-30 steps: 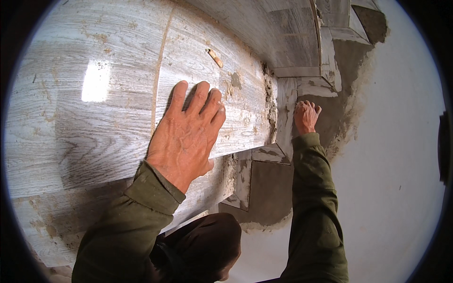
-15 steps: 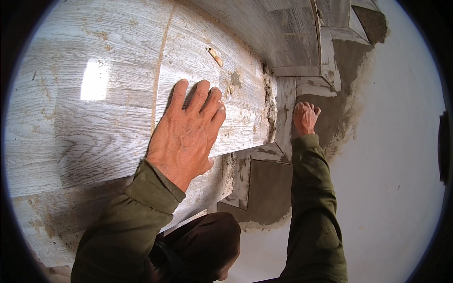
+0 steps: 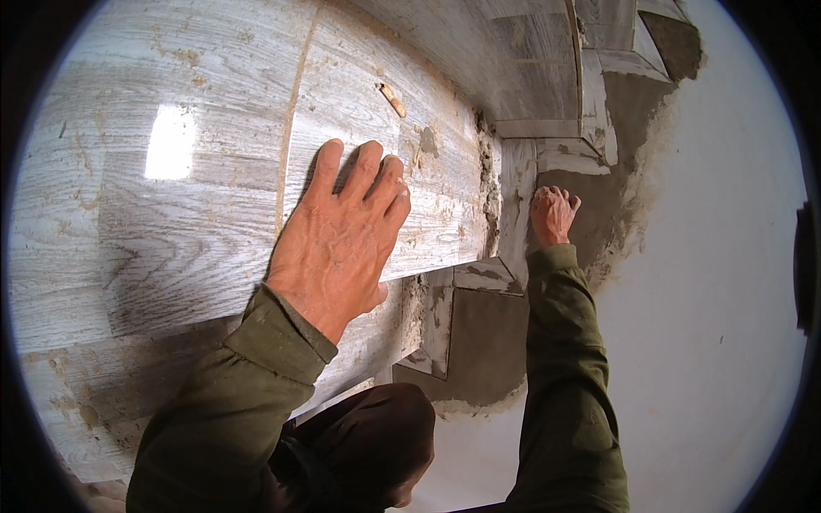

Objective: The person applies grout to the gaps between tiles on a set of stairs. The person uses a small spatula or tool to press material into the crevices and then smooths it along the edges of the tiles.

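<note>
My left hand (image 3: 336, 235) lies palm down on the wood-look stair tread tile (image 3: 197, 231), fingers spread and thumb by the front edge. A small tan elongated piece (image 3: 392, 100) lies beyond its fingertips. My right hand (image 3: 554, 214) is curled, fingers bent and closed, at the narrow side tile (image 3: 516, 197) beside the grey mortar patch (image 3: 590, 205) on the wall. Its fingertips are hidden, so I cannot tell what they grip. A ragged mortar-filled gap (image 3: 490, 184) runs along the tread's right end.
An upper riser (image 3: 505, 68) rises beyond the tread, with stepped side tiles (image 3: 624, 61) along it. A lower step (image 3: 368, 333) and another mortar patch (image 3: 483, 333) lie below. My dark-clad knee (image 3: 359, 427) is at the bottom. A white wall (image 3: 710, 282) fills the right.
Very little differs. Both hands hold the same pose and places, with only a slight shift of the whole view.
</note>
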The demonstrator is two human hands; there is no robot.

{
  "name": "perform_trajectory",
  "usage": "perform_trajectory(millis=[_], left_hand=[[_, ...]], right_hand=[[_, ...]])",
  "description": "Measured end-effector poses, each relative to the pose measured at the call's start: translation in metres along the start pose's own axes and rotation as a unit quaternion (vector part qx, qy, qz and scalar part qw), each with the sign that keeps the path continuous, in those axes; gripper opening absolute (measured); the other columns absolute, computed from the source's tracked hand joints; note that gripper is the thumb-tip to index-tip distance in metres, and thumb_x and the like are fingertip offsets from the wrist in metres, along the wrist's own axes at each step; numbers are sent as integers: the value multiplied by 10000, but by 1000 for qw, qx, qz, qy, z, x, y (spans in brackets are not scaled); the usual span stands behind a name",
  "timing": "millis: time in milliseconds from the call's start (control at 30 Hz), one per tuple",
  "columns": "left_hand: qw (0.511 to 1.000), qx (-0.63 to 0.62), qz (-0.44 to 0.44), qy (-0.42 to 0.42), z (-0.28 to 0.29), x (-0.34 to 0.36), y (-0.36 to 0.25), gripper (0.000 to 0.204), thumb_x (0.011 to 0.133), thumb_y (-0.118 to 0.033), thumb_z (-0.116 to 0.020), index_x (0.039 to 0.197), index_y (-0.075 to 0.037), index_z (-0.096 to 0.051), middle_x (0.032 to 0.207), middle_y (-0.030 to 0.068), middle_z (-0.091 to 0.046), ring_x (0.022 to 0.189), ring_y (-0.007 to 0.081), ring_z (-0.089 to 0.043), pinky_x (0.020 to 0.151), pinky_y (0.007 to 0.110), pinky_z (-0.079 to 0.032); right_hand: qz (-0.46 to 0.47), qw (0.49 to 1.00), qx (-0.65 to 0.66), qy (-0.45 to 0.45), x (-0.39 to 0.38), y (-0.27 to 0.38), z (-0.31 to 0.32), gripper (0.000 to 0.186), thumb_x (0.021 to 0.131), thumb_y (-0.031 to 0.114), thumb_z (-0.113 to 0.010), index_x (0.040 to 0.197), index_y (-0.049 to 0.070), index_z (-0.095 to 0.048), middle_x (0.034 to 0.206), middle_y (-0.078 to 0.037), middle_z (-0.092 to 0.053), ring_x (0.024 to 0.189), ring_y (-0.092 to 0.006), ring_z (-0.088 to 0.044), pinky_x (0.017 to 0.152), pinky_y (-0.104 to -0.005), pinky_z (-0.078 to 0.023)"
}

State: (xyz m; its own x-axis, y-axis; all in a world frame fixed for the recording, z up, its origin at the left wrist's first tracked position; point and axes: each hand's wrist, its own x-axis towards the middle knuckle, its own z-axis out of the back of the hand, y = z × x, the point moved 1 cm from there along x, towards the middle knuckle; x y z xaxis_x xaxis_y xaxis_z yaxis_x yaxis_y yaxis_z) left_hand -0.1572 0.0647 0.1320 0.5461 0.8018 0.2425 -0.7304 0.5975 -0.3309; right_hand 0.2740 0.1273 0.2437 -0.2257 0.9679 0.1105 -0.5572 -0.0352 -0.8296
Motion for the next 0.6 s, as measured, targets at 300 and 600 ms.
perform_trajectory(millis=[300, 600], left_hand=[[1000, 4, -3, -3, -2, 0, -1, 890, 636, -591, -749, 1343, -117, -491, 1413, 81, -411, 1341, 273, -307, 1142, 486, -191], [1000, 5, -1, -7, -5, -1, 0, 878, 639, -584, -743, 1338, -116, -494, 1409, 81, -418, 1340, 271, -306, 1143, 484, -185]], right_hand=[[18, 999, -16, -41, -7, -9, -12, 60, 803, 173, -590, 798, 130, -632, 845, -50, -633, 871, -240, -579, 825, -442, -336], [2, 1000, 15, -12, -9, 0, -4, 167, 865, 153, -524, 782, 74, -646, 855, -86, -643, 882, -270, -576, 880, -468, -344]])
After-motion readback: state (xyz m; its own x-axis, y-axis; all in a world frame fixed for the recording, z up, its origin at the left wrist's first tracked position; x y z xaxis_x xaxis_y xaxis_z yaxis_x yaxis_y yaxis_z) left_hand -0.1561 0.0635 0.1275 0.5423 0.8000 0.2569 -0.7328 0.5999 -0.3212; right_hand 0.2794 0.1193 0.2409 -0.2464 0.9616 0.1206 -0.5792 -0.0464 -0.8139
